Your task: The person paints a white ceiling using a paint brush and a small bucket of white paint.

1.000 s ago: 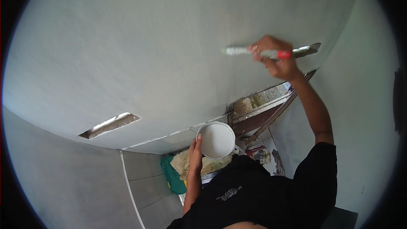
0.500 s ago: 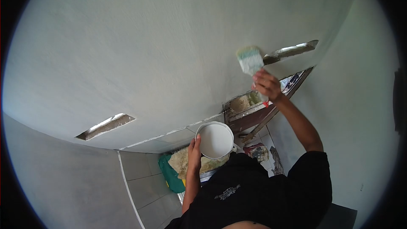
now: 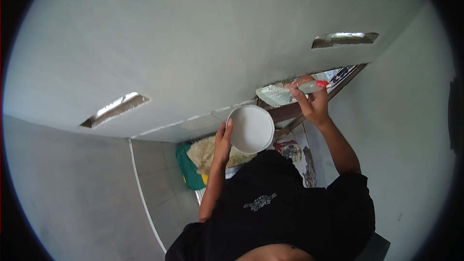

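My left hand (image 3: 223,140) grips a round white bucket (image 3: 251,129) by its left side, thumb over the rim. White paint or a pale inside fills the view into it. My right hand (image 3: 311,101) is closed around the handle of a wide paintbrush (image 3: 276,95), whose red handle end points right. The brush head, coated in white, points left, just beyond and to the right of the bucket's rim. Behind the brush stands the pale wall (image 3: 203,34).
Two slot-like openings cut the wall, one at left (image 3: 115,109) and one at upper right (image 3: 345,39). A dark wooden frame (image 3: 348,79) borders a lower opening. Beneath lie a green bag (image 3: 188,169) and a beige crumpled cloth (image 3: 205,152). Another wall (image 3: 406,130) rises at right.
My right hand has brought the paintbrush down from the wall, turning its head to point left, close to the bucket. The bucket appears higher in view as the camera has shifted.
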Demonstrator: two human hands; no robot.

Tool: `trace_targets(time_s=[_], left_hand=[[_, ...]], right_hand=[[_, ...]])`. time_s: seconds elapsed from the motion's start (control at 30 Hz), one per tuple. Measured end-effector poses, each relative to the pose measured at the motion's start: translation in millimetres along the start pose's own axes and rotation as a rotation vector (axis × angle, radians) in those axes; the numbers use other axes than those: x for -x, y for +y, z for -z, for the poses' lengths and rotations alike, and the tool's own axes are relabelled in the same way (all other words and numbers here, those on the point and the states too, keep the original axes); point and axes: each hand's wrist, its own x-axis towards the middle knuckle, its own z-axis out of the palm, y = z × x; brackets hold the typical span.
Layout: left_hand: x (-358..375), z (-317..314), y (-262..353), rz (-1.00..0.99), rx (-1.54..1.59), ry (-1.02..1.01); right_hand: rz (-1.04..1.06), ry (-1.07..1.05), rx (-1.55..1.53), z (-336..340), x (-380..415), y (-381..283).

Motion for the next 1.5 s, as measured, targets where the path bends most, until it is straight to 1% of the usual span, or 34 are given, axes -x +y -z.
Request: trace_targets(time_s=[0.03,0.1,0.13,0.2,0.27,0.33,0.43,0.5,0.57,0.6,0.67,0.7,0.77,0.83,0.9,0.97,1.0,1.07,1.1,1.13,1.17,1.23,1.27,1.3,1.33,1.37,1.43,1.5], left_hand=[[0.5,0.3,-0.2,0.03,0.008,0.025],[-1.6,1.6,-0.4,-0.094,-0.004,-0.043],[-1.5,1.0,2.5,-0.081,0.003,-0.03],[4.9,-1.3,12.2,-0.108,0.001,-0.052],[9.2,-2.9,18.1,-0.09,-0.013,-0.005],[7.4,0.3,16.7,-0.105,0.008,-0.031],[5.0,4.2,14.3,-0.098,0.073,-0.057],[10.5,1.9,20.2,-0.094,0.063,-0.03],[12.2,1.0,23.6,-0.09,0.049,-0.006],[11.8,0.8,23.2,-0.096,0.055,-0.004],[9.0,1.1,20.3,-0.102,0.06,-0.007],[6.4,2.2,19.1,-0.097,0.096,-0.016],[4.8,2.3,18.3,-0.094,0.132,-0.025],[9.0,-0.1,27.2,-0.102,0.102,0.011],[4.4,1.4,20.6,-0.115,0.109,0.027],[0.9,0.2,15.7,-0.133,0.115,0.022],[1.2,-0.6,15.0,-0.128,0.135,0.041],[-3.3,-0.5,9.3,-0.128,0.15,0.035],[-9.0,1.8,1.9,-0.141,0.177,0.028],[-12.3,1.3,-2.0,-0.152,0.204,0.024],[-14.4,-0.4,-5.5,-0.143,0.264,0.03],[-11.6,-5.7,5.7,-0.144,0.262,-0.005],[-10.6,-6.9,10.0,-0.141,0.265,-0.026],[-13.9,-5.9,7.5,-0.145,0.259,-0.034],[-19.0,-3.8,2.0,-0.119,0.271,-0.052],[-22.7,-3.1,-1.0,-0.093,0.284,-0.07],[-22.3,-4.7,3.0,-0.108,0.275,-0.097],[-24.3,-6.6,5.7,-0.121,0.267,-0.122]], right_hand=[[-0.028,-0.024,-0.013,-5.7,-3.1,-11.2],[-0.07,-0.169,0.087,-17.7,-9.5,-25.2],[-0.081,-0.184,0.081,-24.4,-10.4,-23.2],[-0.134,-0.32,0.183,-37.9,-10.7,-21.2],[-0.127,-0.323,0.189,-49.7,-8.8,-15.2],[-0.17,-0.449,0.242,-56.7,-6.9,-9.3],[-0.129,-0.459,0.257,-64.8,-3.6,3.5],[-0.094,-0.451,0.261,-66.7,-3.7,5.6],[-0.192,-0.505,0.28,-67.1,-4.1,5.2],[-0.191,-0.505,0.28,-67.8,-3.5,5.0],[-0.1,-0.465,0.303,-68.7,-1.3,4.1],[-0.099,-0.462,0.304,-67.5,-1.6,2.2],[0.019,-0.416,0.237,-63.1,-2.8,-2.7],[0.041,-0.398,0.203,-55.0,0.2,-1.1],[0.064,-0.372,0.171,-50.9,4.1,-3.3],[0.199,-0.4,0.063,-43.8,9.1,-9.2],[0.205,-0.385,0.079,-39.0,11.4,-8.7],[0.302,-0.461,0.062,-29.0,18.0,-3.5],[0.305,-0.492,0.065,-24.0,19.1,-3.9],[0.306,-0.478,0.079,-20.2,20.6,-4.8],[0.297,-0.526,0.029,-17.4,22.4,-5.7],[0.285,-0.606,-0.024,-13.4,23.2,-13.4],[0.289,-0.596,-0.02,-12.9,24.5,-15.4],[0.345,-0.576,0.032,-12.2,25.5,-16.7],[0.401,-0.555,0.087,-10.7,25.7,-18.1],[0.405,-0.548,0.094,-7.9,24.4,-19.5],[0.499,-0.455,0.153,-1.3,21.4,-22.6],[0.515,-0.404,0.162,11.6,8.3,-22.9]])
